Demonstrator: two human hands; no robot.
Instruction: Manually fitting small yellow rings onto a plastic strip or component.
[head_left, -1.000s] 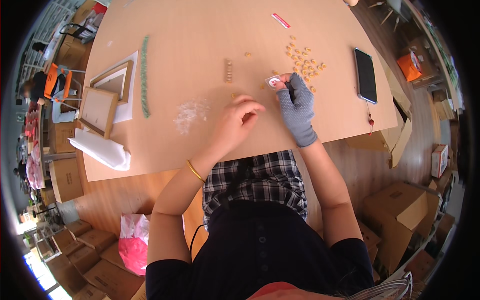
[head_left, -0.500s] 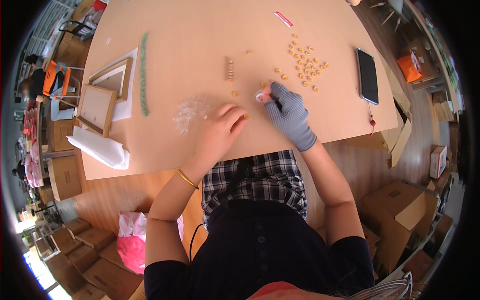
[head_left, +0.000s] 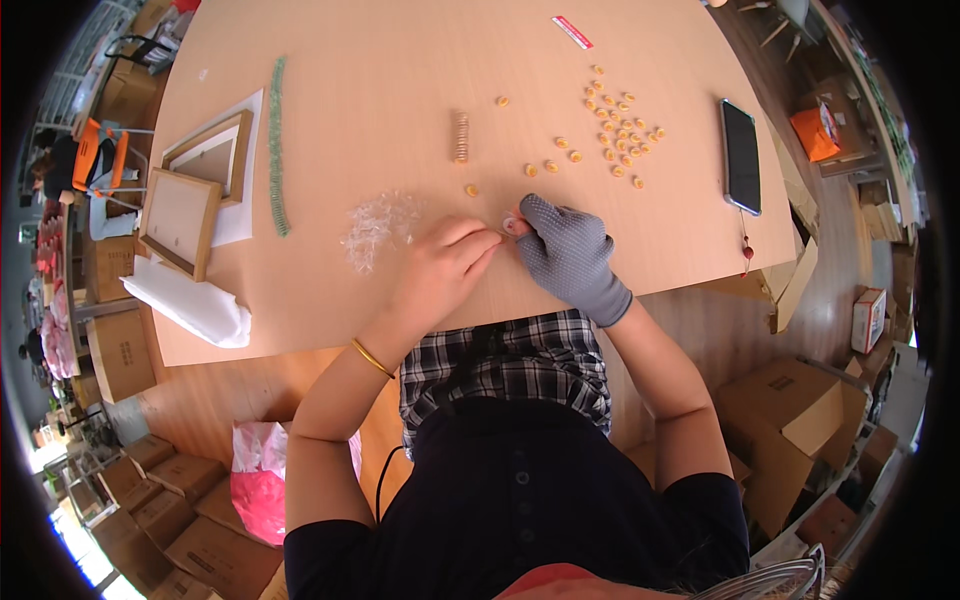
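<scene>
My left hand [head_left: 447, 262], bare with a gold bangle, is closed in a pinch; whatever its fingertips hold is hidden now. Almost touching it, my right hand [head_left: 568, 250], in a grey dotted glove with bare fingertips, pinches a small whitish round piece [head_left: 509, 225]. Beside the left hand lies a pile of small clear plastic pieces [head_left: 378, 232]. Beyond the hands are a few loose small yellow ring-like pieces, one yellow piece [head_left: 471, 190] being nearest. A short row of coppery pieces [head_left: 461, 137] stands farther back. To the right, several more yellow pieces [head_left: 622, 146] are scattered.
A long green row of small pieces [head_left: 278, 150] lies on the table [head_left: 370, 90] at left. Beside it are wooden frames [head_left: 180, 222] and a white folded wrap [head_left: 190, 302]. A phone [head_left: 740, 155] lies at right, a red-and-white strip [head_left: 572, 32] at the back.
My hands have come together, the right moving slightly nearer and leftward. The yellow piece that showed at my left fingertips is now out of sight.
</scene>
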